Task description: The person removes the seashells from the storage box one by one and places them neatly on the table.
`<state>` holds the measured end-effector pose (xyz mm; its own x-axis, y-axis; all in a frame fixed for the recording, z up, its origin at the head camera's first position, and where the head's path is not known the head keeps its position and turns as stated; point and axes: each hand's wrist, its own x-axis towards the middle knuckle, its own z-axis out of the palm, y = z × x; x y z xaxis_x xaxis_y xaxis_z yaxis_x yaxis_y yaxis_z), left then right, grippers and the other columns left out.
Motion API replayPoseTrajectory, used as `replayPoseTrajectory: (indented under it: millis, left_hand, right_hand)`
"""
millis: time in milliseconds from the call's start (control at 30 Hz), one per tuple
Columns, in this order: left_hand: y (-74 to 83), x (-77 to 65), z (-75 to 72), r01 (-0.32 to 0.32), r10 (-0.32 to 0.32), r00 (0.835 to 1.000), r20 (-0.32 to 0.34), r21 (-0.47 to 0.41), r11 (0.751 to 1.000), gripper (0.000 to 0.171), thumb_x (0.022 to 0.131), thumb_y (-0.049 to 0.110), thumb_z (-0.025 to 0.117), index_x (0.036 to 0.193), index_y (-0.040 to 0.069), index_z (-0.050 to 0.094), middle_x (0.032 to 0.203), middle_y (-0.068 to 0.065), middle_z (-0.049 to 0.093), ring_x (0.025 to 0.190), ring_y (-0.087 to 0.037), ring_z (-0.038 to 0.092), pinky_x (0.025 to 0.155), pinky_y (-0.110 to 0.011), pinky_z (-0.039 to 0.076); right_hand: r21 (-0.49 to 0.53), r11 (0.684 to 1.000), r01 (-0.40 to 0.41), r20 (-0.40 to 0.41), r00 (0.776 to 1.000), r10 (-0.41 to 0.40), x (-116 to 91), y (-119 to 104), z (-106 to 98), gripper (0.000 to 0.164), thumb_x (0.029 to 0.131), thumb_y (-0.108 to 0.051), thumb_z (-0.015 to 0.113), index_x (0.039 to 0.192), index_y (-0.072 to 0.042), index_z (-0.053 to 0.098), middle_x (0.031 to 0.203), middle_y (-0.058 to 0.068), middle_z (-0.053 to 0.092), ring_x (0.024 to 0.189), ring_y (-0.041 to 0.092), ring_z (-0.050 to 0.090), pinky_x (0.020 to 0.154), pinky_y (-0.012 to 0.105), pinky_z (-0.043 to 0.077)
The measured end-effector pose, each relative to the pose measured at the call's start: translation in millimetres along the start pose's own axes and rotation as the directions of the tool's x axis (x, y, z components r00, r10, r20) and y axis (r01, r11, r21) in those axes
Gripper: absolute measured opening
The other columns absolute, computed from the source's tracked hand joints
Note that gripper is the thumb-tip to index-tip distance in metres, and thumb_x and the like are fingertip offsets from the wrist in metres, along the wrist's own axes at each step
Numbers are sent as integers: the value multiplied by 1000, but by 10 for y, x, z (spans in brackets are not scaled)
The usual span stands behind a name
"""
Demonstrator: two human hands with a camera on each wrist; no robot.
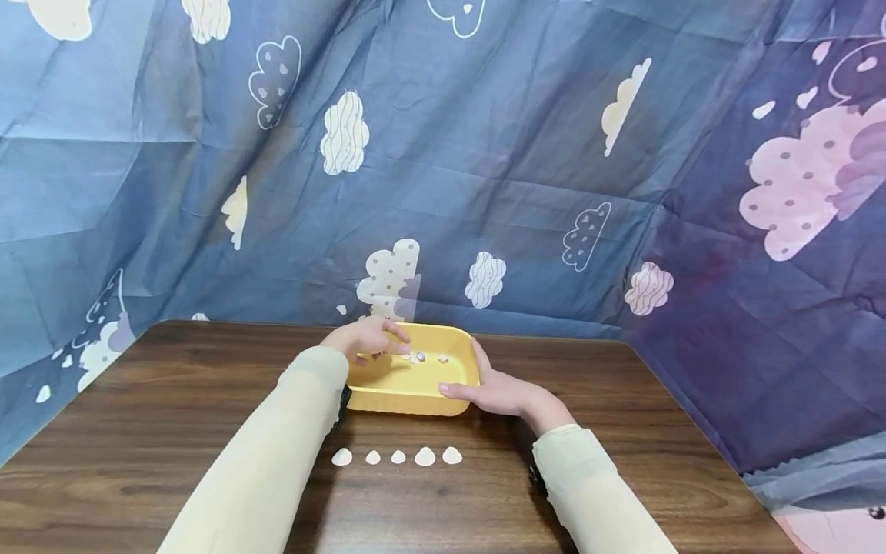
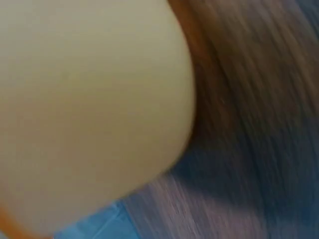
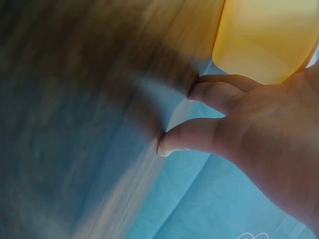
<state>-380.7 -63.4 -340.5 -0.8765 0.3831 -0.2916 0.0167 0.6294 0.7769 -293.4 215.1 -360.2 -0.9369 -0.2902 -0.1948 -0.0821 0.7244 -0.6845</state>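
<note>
A yellow plastic tray [image 1: 408,401] sits on the table with several small seashells [image 1: 421,357] inside. My left hand [image 1: 370,336] reaches over its left side, fingers spread and slightly bent above the shells. Nothing shows between those fingertips, and part of the hand is hidden. At the tray's right end, my right hand [image 1: 494,388] holds the wall, thumb over the near rim and fingers along the outside. In the right wrist view, that hand's fingers [image 3: 194,135] touch the tabletop beside the tray. Several white seashells [image 1: 425,456] lie in a row nearer me.
The brown wooden table [image 1: 208,400] extends to both sides of the tray. A blue cloud-patterned cloth [image 1: 429,192] hangs behind it and along its sides. In the left wrist view, a blurred pale yellow curved surface [image 2: 94,109] blocks much of the scene.
</note>
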Motion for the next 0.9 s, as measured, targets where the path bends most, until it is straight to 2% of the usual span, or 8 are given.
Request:
replayPoseTrajectory:
  millis: [167, 233, 333, 433, 467, 533, 767, 900]
  left_hand:
    - [3, 54, 14, -32, 31, 999, 8, 145, 989, 38, 97, 16, 78, 135, 17, 74, 53, 8, 33, 48, -9, 24, 51, -26, 27]
    - [-8, 87, 13, -43, 41, 999, 15, 181, 983, 37, 95, 13, 78, 133, 15, 75, 53, 8, 33, 46, -8, 23, 49, -24, 26]
    - [-32, 119, 15, -46, 44, 999, 12, 157, 987, 34, 95, 10, 78, 129, 11, 77, 62, 6, 50, 47, -7, 26, 50, -24, 28]
    - [-53, 134, 17, -54, 54, 999, 0, 105, 993, 32, 95, 8, 77, 127, 7, 77, 89, -2, 70, 47, -6, 28, 51, -24, 29]
    - [-54, 135, 15, -56, 57, 998, -4, 102, 993, 31, 95, 8, 77, 126, 7, 77, 99, -4, 72, 46, -5, 28, 51, -24, 29]
    - [-53, 149, 15, -68, 69, 998, -5, 127, 989, 30, 95, 8, 77, 125, 8, 78, 104, -4, 73, 46, -5, 27, 50, -24, 29]
    - [-45, 203, 42, -66, 69, 998, -10, 200, 978, 26, 91, 12, 82, 117, 10, 82, 63, 5, 52, 46, -7, 27, 46, -23, 27]
    - [-40, 213, 59, -65, 73, 997, -35, 190, 980, 21, 91, 14, 83, 111, 9, 83, 64, 6, 56, 46, -7, 28, 46, -23, 28]
  right_hand:
    - [16, 1000, 13, 4, 1000, -13, 0, -31, -6, 127, 90, -67, 73, 170, -19, -13, 168, 19, 33, 148, 28, 45, 127, 52, 32]
    - [18, 1000, 8, 10, 1000, -8, 0, -42, -10, 128, 89, -68, 73, 170, -19, -13, 168, 19, 35, 148, 27, 45, 127, 52, 32]
    - [22, 1000, -2, 16, 1000, 2, 5, -40, -14, 129, 89, -68, 73, 170, -19, -14, 168, 18, 34, 149, 27, 44, 128, 52, 31]
    - [25, 1000, -2, 16, 1000, 2, 4, -27, -16, 128, 89, -67, 73, 170, -19, -14, 168, 18, 34, 149, 27, 44, 128, 51, 31]
    - [27, 1000, 3, 16, 1000, -3, 2, -27, -17, 128, 89, -67, 73, 170, -19, -14, 167, 19, 35, 148, 27, 45, 127, 51, 32]
    - [23, 1000, 6, 12, 1000, -7, 0, -26, -19, 128, 90, -66, 73, 170, -19, -14, 167, 19, 34, 147, 27, 45, 127, 51, 32]
    - [-4, 1000, -15, 13, 1000, 15, 4, -26, -14, 129, 89, -70, 71, 170, -19, -15, 167, 19, 36, 147, 27, 47, 127, 51, 34]
    - [-4, 1000, -11, 11, 1000, 11, 15, -32, -7, 129, 89, -70, 72, 170, -19, -14, 167, 19, 36, 147, 27, 47, 127, 50, 33]
